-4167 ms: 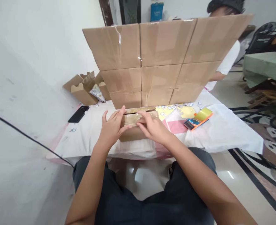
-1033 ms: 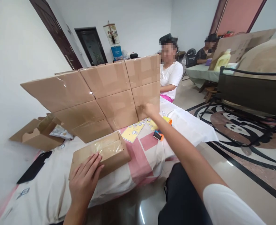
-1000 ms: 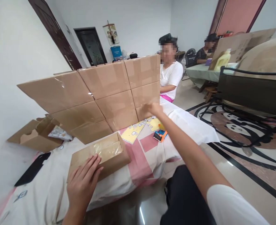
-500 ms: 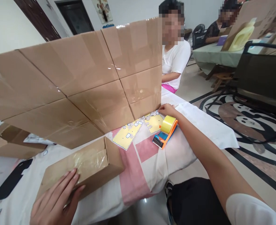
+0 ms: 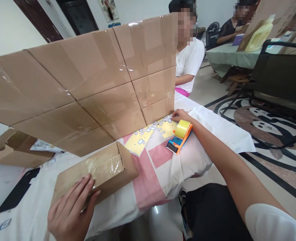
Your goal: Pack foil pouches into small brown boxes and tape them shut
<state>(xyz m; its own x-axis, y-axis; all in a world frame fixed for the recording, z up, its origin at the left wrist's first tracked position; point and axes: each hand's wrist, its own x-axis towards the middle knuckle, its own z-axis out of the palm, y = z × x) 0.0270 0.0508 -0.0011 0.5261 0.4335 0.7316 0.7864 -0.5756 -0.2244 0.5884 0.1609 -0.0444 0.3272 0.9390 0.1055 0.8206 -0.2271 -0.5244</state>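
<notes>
My left hand (image 5: 74, 204) lies on a small taped cardboard box (image 5: 105, 170), fingers stretched over its top and thumb apart near the front edge. A wall of stacked, taped cardboard boxes (image 5: 100, 63) stands behind it. My right hand (image 5: 180, 114) is at the lower right corner of that wall, fingers bent together; what they hold, if anything, is hidden. Close to that hand lies an orange and blue tape dispenser (image 5: 179, 139) with a yellow roll. Beside it, two yellow patterned shapes (image 5: 139, 142) show on the cloth.
A pink and white cloth (image 5: 148, 187) covers the table. An open cardboard box (image 5: 17, 154) and a black flat piece (image 5: 18, 190) are at the left. A person (image 5: 189, 60) sits beyond the wall; another is at a far table (image 5: 223, 55). A dark chair (image 5: 283, 73) stands right.
The view has shifted slightly, so most things sit a little further right. My left hand remains on the small box and my right hand at the wall's corner.
</notes>
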